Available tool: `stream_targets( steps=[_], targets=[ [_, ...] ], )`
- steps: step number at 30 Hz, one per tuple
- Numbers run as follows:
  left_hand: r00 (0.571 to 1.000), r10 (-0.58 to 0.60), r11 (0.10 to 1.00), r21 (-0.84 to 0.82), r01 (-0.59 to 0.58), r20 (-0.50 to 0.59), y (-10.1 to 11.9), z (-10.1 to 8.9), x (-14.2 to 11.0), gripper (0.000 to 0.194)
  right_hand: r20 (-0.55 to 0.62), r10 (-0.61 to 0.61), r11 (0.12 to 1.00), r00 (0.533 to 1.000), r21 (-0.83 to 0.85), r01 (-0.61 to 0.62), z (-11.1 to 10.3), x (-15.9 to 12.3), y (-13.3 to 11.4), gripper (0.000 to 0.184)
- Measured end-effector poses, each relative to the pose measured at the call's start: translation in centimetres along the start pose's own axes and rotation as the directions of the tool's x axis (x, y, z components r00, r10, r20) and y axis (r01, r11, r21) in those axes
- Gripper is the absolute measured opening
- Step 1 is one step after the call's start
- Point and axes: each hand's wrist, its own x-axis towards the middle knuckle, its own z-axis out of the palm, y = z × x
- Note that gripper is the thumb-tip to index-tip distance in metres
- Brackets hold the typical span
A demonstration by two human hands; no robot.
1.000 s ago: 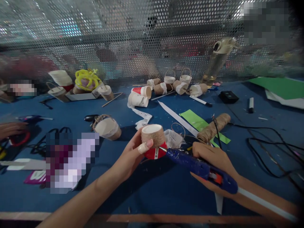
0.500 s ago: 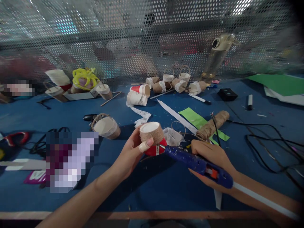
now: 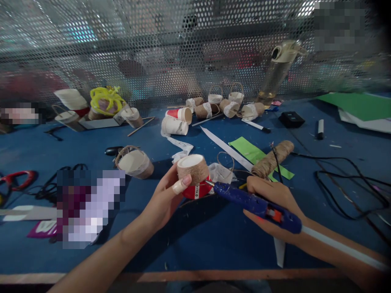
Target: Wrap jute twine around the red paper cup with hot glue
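My left hand [image 3: 167,194] grips a small paper cup [image 3: 193,171], thumb on its near side. Brown twine wraps the half nearer the white end; the rest is red with a white printed strip. My right hand [image 3: 271,199] is closed around a blue hot glue gun [image 3: 244,199] with a white glue stick out of its back. The metal nozzle meets the cup's right side, near the lower edge of the twine. Just behind the cup lies a piece of white lace [image 3: 220,174]. Beyond my right hand rests a roll of twine [image 3: 273,158].
A twine-wrapped cup with a handle [image 3: 136,163] stands to the left. Red-handled scissors [image 3: 21,179] lie far left. Several small baskets [image 3: 229,108] and stacked paper cups [image 3: 175,126] sit by the perforated metal screen [image 3: 171,53]. A water bottle [image 3: 276,75] and black cable [image 3: 330,158] are right.
The cup has turned and tilted slightly in my left hand, while the nozzle stays against the twine's edge. At far left, another person's hand has gone from the scissors, and a blue tool there is gone.
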Motion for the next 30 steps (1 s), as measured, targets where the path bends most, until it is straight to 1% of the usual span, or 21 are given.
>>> stream_targets(
  steps=[3,6,8,12,14,17,21,26,30],
  targets=[
    [0.999,0.007,1.000,-0.011,-0.007,0.044,0.0,0.1,0.0,0.043,0.016,-0.026,1.000,1.000,-0.008,0.026,0.0,-0.1,-0.1,0.032],
    [0.998,0.041,0.999,-0.015,-0.040,0.047,0.1,0.1,0.1,0.043,-0.005,-0.020,1.000,1.000,-0.001,0.020,-0.1,0.0,-0.1,0.029],
    [0.998,0.049,0.999,-0.014,-0.048,0.031,0.2,0.0,0.2,0.044,-0.021,0.012,1.000,1.000,0.010,-0.011,-0.2,0.1,-0.1,0.030],
    [0.999,0.028,1.000,-0.011,-0.028,-0.025,0.4,0.2,0.1,0.046,-0.030,0.076,0.997,0.997,0.036,-0.075,-0.3,0.1,-0.2,0.032],
    [0.999,0.028,1.000,0.003,-0.028,-0.032,0.4,0.4,0.1,0.044,-0.030,0.068,0.997,0.997,0.037,-0.067,-0.3,0.1,-0.3,0.031],
    [0.999,0.041,0.999,0.029,-0.041,-0.012,0.2,0.4,0.2,0.043,-0.016,0.030,0.999,0.999,0.012,-0.030,-0.2,0.1,-0.4,0.032],
    [0.999,0.036,0.999,0.030,-0.037,0.011,0.1,0.4,0.2,0.047,-0.003,0.019,1.000,1.000,-0.017,-0.019,-0.2,0.0,-0.5,0.031],
    [0.999,0.008,0.999,-0.034,-0.009,-0.035,0.9,1.0,-0.1,0.052,-0.029,0.043,0.999,0.999,0.020,-0.042,-0.3,0.2,-0.3,0.033],
    [1.000,-0.029,0.999,-0.023,0.029,-0.003,0.9,1.0,-0.3,0.057,-0.017,0.063,0.997,0.998,0.045,-0.062,-0.3,0.2,-0.4,0.033]
  ],
)
